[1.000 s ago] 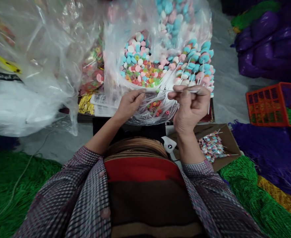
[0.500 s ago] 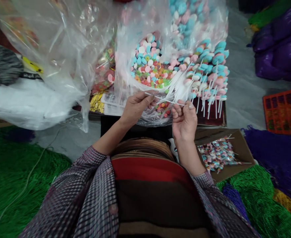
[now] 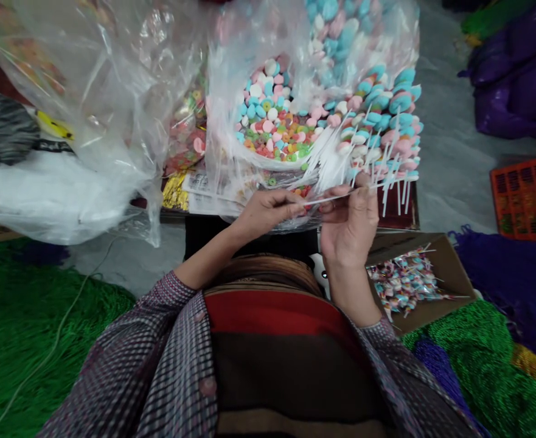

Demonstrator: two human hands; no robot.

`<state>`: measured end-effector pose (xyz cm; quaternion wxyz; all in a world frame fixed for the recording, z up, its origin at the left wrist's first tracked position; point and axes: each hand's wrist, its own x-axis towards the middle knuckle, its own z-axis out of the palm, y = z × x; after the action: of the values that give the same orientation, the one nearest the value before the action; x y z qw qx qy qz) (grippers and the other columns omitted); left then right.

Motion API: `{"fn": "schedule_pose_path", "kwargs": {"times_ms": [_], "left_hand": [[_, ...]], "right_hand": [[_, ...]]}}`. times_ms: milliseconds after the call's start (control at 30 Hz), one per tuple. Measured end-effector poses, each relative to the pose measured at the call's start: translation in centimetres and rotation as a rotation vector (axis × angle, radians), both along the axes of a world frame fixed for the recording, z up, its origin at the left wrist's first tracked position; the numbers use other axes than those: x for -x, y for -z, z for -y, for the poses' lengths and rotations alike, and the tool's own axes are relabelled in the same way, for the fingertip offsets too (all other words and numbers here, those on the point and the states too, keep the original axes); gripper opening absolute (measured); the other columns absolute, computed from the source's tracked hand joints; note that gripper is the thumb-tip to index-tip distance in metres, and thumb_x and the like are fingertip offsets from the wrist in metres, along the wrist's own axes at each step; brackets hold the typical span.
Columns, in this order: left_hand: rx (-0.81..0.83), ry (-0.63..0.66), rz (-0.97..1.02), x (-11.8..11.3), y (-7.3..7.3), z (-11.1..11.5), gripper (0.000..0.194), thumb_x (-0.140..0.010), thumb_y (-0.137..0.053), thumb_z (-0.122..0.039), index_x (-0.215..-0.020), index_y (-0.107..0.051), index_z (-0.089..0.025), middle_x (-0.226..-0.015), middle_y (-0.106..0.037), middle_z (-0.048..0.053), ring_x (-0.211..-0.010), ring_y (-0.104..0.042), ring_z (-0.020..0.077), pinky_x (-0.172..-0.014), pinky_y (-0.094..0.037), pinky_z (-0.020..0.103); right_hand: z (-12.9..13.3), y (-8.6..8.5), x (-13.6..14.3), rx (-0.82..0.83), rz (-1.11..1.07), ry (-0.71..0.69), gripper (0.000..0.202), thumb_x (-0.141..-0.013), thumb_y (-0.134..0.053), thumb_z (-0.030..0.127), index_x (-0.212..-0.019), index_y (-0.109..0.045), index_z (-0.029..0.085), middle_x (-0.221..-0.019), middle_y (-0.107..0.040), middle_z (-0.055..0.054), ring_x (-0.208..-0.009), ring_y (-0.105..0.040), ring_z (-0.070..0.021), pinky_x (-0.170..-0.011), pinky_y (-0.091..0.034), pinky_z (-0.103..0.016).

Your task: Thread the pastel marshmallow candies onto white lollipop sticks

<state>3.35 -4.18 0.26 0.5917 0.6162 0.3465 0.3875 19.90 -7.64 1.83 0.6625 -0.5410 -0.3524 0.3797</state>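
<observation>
A thin white stick [image 3: 329,199] stretches between my hands, just over the front edge of the candy pile. My left hand [image 3: 272,212] is closed in a pinch on its left end. Thumb and fingers of my right hand [image 3: 352,222] grip it farther right, palm turned up. A white length sticks out past the right hand; whether it is the same stick I cannot tell. Behind the hands lie loose white sticks [image 3: 327,161], pastel marshmallow candies [image 3: 261,100] and ring gummies [image 3: 290,137] in an opened plastic bag. Finished candy skewers [image 3: 386,128] are stacked beside them.
A cardboard box [image 3: 454,274] with wrapped candy skewers stands low at my right. Clear plastic bags [image 3: 126,91] bulge at the left of the table. An orange crate [image 3: 527,198], purple bundles [image 3: 514,79] and green stringy material [image 3: 44,304] lie on the floor around.
Both hands have shifted right and slightly down. The stick has moved right with them, and a white length now shows beyond my right hand.
</observation>
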Motion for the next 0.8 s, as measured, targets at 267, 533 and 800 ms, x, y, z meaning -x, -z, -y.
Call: {"fn": "schedule_pose_path", "kwargs": {"times_ms": [267,533,800], "left_hand": [[-0.29,-0.107,-0.337,1.7,-1.8,-3.8,0.023,-0.098,-0.059,-0.037,-0.096,-0.077,-0.023,-0.091,-0.079,0.001,-0.089,-0.072,0.0176,-0.085,-0.056,0.032],[-0.382,-0.453,-0.853,2.2,2.9,-14.0,0.01,-0.087,-0.073,-0.028,-0.088,-0.067,-0.019,-0.09,-0.07,0.011,-0.113,-0.065,0.0331,-0.102,-0.049,0.044],[-0.396,-0.336,-0.888,3.7,0.7,-13.4,0.005,-0.079,-0.071,-0.023,-0.078,-0.066,-0.02,-0.075,-0.067,0.005,-0.082,-0.065,0.0243,-0.087,-0.052,0.039]], "right_hand": [[-0.7,-0.2,-0.9,0.123,0.054,-0.148,0.039,-0.09,-0.066,0.059,-0.114,-0.072,0.029,-0.056,-0.056,0.007,-0.037,-0.039,-0.0074,-0.037,-0.029,-0.023],[-1.0,3.5,-1.1,0.21,0.078,-0.169,0.052,-0.085,-0.069,0.067,-0.111,-0.073,0.022,-0.05,-0.054,0.011,-0.038,-0.042,-0.0057,-0.039,-0.031,-0.019],[-0.5,3.7,-0.9,0.161,0.143,-0.189,0.048,-0.088,-0.065,0.067,-0.107,-0.074,0.023,-0.053,-0.058,0.009,-0.04,-0.045,-0.0077,-0.042,-0.036,-0.022]]}}
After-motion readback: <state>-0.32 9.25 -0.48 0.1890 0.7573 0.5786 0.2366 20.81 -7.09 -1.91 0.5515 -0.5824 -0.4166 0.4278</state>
